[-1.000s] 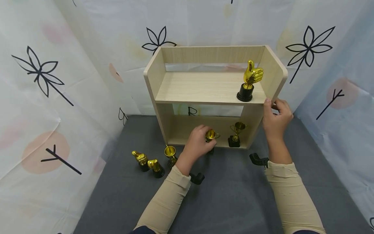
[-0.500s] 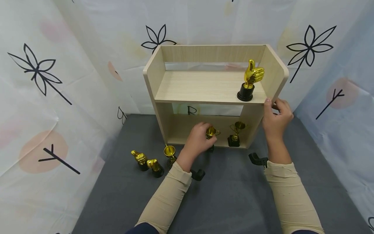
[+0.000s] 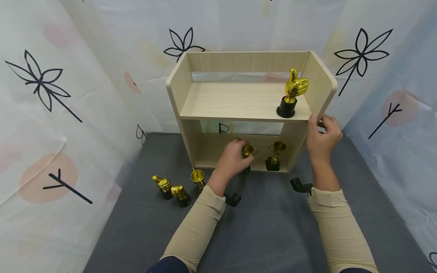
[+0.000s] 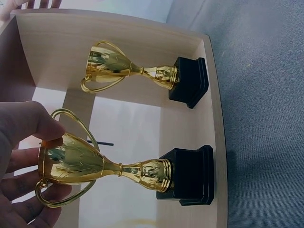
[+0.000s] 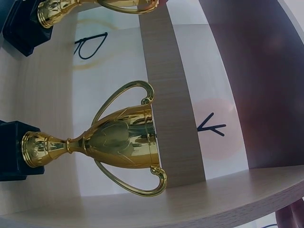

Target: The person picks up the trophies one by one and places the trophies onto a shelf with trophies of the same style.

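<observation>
My left hand (image 3: 230, 161) grips a gold trophy cup (image 4: 76, 159) around its bowl, thumb on one side and fingers on the other. This cup is upright, its black base (image 4: 185, 175) at the front of the lower shelf; whether the base touches the board I cannot tell. To its right stands a matching trophy cup (image 3: 275, 153), also plain in the right wrist view. My right hand (image 3: 322, 140) holds the front edge of the right side panel of the wooden shelf unit (image 3: 232, 100), below the upper board. A thumbs-up trophy (image 3: 292, 93) stands on the upper board's right.
On the grey tabletop (image 3: 266, 235), left of my left forearm, are another gold cup (image 3: 197, 178) and two hand-shaped trophies, a thumbs-up one (image 3: 163, 185) and a smaller one (image 3: 181, 195). Patterned white cloth (image 3: 102, 94) hangs behind and at both sides.
My left hand has moved slightly forward, toward the lower shelf, with the trophy cup in its grip. The right hand stays on the side panel.
</observation>
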Tool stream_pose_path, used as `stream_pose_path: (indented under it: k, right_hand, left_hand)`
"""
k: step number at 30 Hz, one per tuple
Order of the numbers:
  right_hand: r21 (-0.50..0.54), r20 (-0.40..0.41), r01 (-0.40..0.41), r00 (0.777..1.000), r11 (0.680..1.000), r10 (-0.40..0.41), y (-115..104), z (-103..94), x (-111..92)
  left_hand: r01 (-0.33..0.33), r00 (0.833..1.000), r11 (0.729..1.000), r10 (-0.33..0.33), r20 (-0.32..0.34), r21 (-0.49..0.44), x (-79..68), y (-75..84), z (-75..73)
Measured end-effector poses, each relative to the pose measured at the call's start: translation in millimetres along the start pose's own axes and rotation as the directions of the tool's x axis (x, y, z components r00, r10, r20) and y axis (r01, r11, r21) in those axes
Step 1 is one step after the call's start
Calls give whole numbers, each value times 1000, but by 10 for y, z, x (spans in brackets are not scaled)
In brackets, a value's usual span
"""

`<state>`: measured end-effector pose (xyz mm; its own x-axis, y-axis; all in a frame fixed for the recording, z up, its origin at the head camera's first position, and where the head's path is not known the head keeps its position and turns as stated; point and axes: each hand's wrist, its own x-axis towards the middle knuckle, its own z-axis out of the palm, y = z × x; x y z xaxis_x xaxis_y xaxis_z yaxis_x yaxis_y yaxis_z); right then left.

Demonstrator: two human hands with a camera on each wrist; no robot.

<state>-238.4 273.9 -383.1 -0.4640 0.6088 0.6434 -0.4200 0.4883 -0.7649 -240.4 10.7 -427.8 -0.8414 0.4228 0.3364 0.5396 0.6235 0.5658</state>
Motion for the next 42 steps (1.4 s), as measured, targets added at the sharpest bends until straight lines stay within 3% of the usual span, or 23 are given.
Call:
stream_pose_path:
  k: [14, 30, 42]
  right_hand:
    - [-1, 11, 6, 1000, 1000, -6, -20, -7, -4]
    - [12, -17, 21, 1000, 1000, -20, 33, 38, 11]
    - [8, -15, 13, 1000, 1000, -13, 26, 40, 14]
  left_hand:
    - [7, 1000, 1000, -7, -5, -22, 62, -10, 0]
    - [52, 999, 998, -52, 12, -23, 123, -92, 110]
    - [38, 999, 999, -38, -13, 24, 132, -152, 156]
